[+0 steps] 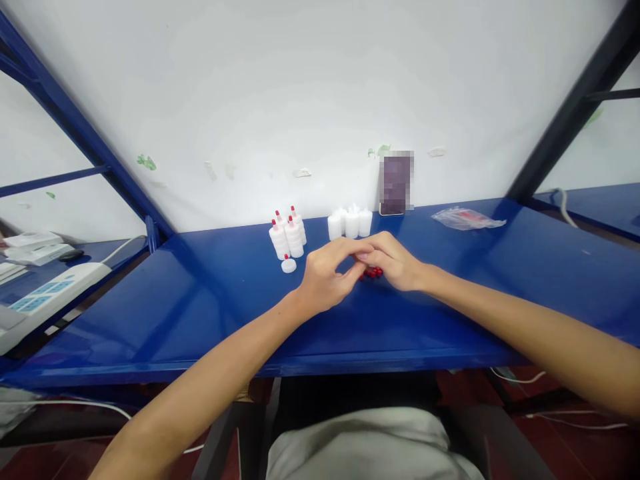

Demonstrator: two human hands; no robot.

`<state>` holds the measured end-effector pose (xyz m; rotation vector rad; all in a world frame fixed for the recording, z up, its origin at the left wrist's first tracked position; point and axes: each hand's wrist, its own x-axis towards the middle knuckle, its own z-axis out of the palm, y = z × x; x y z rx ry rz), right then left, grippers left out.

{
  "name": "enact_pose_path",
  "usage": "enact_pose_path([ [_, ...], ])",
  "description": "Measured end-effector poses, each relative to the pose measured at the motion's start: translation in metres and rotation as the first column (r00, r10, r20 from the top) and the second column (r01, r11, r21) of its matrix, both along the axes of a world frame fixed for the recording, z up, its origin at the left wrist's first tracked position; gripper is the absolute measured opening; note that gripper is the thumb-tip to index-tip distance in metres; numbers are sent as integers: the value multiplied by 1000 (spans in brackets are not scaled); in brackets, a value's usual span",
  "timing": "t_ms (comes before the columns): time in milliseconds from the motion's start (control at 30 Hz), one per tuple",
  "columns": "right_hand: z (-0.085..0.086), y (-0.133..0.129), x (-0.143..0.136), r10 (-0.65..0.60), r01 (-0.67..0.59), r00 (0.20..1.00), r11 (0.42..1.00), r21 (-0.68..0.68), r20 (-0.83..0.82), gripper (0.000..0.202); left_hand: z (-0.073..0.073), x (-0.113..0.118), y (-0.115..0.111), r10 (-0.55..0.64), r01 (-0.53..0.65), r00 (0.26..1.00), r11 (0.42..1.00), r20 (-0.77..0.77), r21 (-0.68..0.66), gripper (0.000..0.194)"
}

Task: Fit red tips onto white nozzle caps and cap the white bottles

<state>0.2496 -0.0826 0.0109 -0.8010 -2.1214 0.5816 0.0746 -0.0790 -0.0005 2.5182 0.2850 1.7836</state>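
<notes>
My left hand (327,275) and my right hand (395,261) meet above the blue table, fingertips brought together in a pinch. What lies between the fingers is hidden or too small to make out. Just under and behind the fingers, a cluster of small red caps (374,272) rests on the table, partly covered by my hands. Beyond them stands a group of white squeeze bottles (335,228) with no red tips showing. To the left are several white bottles with red tips (294,240). In front of these lies a white lid with a red tip (289,265).
A phone (396,183), its picture blurred, leans on the white wall. A clear plastic bag (467,218) with something red inside lies at the right on the blue table (200,300). A power strip (55,297) sits at far left, beyond the blue frame post.
</notes>
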Motion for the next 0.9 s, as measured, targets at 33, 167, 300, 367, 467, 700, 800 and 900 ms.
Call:
enact_pose_path([
  [33,1,-1,-1,1,-1,1000,1000,-3,6,45,-1,0,0,2,-2,1000,1000,-3,2,15],
  [167,5,-5,-3,10,-10,1000,999,-37,-1,38,-4,0,2,1,-1,1000,1000,-20,-1,17],
  [300,6,-8,-3,1,-1,1000,1000,-25,4,30,-4,0,3,-2,4,998,999,-57,38,19],
  [367,5,-8,-2,0,-1,1000,1000,23,20,24,-4,1,3,-10,16,997,997,-74,75,22],
  [467,2,-6,-2,-6,4,1000,995,99,24,18,-3,2,3,1,14,993,992,-117,126,25],
  [700,2,6,10,-261,241,960,954,179,103,35,19,-41,30,251,-236,964,960,-90,150,18],
  [800,-1,17,22,-405,381,903,909,172,141,34,31,-76,48,403,-370,881,913,-248,170,22],
  [900,-5,29,32,-448,423,884,888,178,132,37,38,-99,59,480,-494,730,862,-487,109,24],
])
